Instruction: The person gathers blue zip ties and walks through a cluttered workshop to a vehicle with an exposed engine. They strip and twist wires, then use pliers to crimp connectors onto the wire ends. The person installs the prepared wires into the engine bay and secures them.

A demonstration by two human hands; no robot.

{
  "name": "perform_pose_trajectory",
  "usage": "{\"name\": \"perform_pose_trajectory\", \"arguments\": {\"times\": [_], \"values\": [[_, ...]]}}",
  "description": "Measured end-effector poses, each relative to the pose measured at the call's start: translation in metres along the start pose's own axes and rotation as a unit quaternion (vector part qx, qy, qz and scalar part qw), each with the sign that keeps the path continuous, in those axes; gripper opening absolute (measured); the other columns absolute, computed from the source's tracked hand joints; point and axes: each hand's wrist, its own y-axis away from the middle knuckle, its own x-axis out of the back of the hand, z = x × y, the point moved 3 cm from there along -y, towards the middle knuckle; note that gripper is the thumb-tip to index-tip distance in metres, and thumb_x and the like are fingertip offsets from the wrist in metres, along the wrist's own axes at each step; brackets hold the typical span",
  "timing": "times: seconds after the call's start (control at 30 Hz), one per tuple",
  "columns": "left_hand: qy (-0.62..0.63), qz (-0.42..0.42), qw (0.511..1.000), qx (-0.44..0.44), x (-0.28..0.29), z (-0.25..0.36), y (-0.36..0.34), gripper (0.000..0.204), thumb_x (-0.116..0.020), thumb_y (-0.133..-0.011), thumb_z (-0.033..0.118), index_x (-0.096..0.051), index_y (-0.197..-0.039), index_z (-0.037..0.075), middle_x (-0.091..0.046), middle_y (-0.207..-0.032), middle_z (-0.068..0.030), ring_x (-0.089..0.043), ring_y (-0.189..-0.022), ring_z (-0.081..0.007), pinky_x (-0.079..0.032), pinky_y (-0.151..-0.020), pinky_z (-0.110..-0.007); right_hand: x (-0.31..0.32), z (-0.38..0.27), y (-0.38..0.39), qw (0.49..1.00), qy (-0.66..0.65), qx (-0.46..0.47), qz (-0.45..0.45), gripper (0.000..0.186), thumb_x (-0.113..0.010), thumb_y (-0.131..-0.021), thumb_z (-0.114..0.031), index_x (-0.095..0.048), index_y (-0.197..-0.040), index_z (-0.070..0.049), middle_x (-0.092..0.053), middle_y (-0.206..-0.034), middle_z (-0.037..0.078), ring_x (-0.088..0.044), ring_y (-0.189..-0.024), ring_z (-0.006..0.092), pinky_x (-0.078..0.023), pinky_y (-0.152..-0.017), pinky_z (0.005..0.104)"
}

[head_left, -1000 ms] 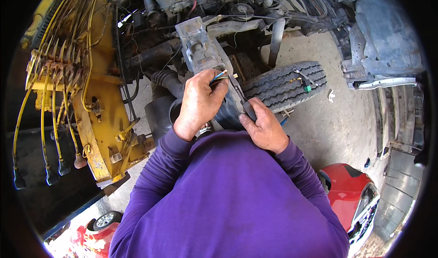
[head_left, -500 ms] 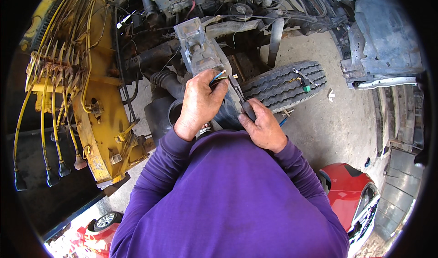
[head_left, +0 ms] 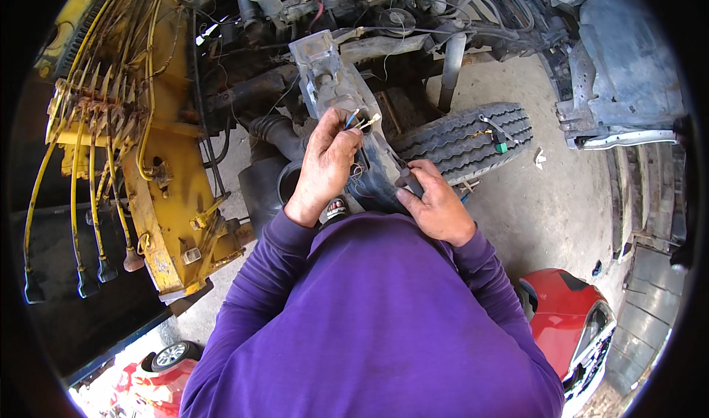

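Observation:
Pinched between the thumb and fingers of my left hand (head_left: 325,159) is a small bunch of wires (head_left: 359,122), one blue-tipped, the others pale or dark. A small pale yellowish piece sits at their ends, and thin loose wire hangs below the fingers. My right hand (head_left: 439,207) is closed around the dark handles of a pair of pliers (head_left: 410,182), apart from the wires; its jaws are hard to make out here. Both hands are over a grey metal frame beam (head_left: 343,86) in front of my body.
A worn tyre (head_left: 465,143) lies right of the beam, with a green connector (head_left: 501,148) and a metal tool on it. At left stands a yellow machine frame (head_left: 166,218) with hanging hoses. Engine parts fill the far side. A red car part (head_left: 563,303) is at lower right.
The pliers have drawn away from the wires, moving right and toward me with my right hand. My left hand still pinches the wires, whose ends now show more.

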Motion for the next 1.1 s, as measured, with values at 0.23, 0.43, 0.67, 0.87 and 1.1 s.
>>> {"name": "perform_pose_trajectory", "arguments": {"times": [0.23,0.43,0.67,0.87,1.1], "values": [[0.083,-0.088,0.990,0.074,0.002,-0.004,0.002,0.003,-0.059,-0.100,0.004,-0.061,-0.102,0.003,-0.049,-0.080,0.0032,-0.040,-0.066,-0.0050,-0.031,-0.057,-0.022,0.033,0.068,0.017,0.970,0.200,-0.135,0.017,0.030,-0.070,-0.091,-0.022,-0.066,-0.108,0.002,-0.059,-0.116,0.020,-0.061,-0.108,0.0404,-0.051,-0.094,0.0461],[0.121,-0.095,0.977,0.146,-0.005,-0.014,0.010,0.010,-0.065,-0.098,0.006,-0.063,-0.106,0.000,-0.047,-0.076,0.0029,-0.039,-0.063,-0.0065,-0.033,-0.056,-0.023,0.052,0.160,0.021,0.874,0.428,-0.215,0.086,0.031,-0.071,-0.090,-0.030,-0.067,-0.107,-0.005,-0.054,-0.121,0.016,-0.056,-0.115,0.0381,-0.051,-0.091,0.0541],[0.099,-0.055,0.979,0.171,-0.028,-0.024,0.009,0.011,-0.067,-0.099,0.009,-0.063,-0.104,0.001,-0.047,-0.074,0.0027,-0.040,-0.062,-0.0058,-0.033,-0.055,-0.021,0.065,0.216,-0.007,0.857,0.462,-0.207,0.100,0.037,-0.071,-0.089,-0.033,-0.067,-0.112,-0.004,-0.052,-0.127,0.017,-0.053,-0.120,0.0369,-0.047,-0.098,0.0522],[0.067,0.013,0.983,0.170,-0.045,-0.023,0.010,0.011,-0.068,-0.098,0.009,-0.063,-0.104,0.001,-0.047,-0.073,0.0043,-0.043,-0.062,-0.0051,-0.035,-0.053,-0.021,0.058,0.228,-0.008,0.880,0.409,-0.208,0.123,0.041,-0.076,-0.086,-0.033,-0.064,-0.112,-0.003,-0.049,-0.128,0.017,-0.050,-0.122,0.0390,-0.044,-0.101,0.0550],[0.087,0.063,0.977,0.186,-0.047,-0.040,0.016,0.010,-0.067,-0.100,0.011,-0.063,-0.103,0.002,-0.045,-0.070,0.0079,-0.036,-0.056,-0.0035,-0.029,-0.050,-0.022,0.071,0.216,0.005,0.888,0.404,-0.171,0.142,0.042,-0.079,-0.082,-0.030,-0.063,-0.112,-0.005,-0.050,-0.129,0.020,-0.050,-0.122,0.0409,-0.044,-0.100,0.0529]]}}
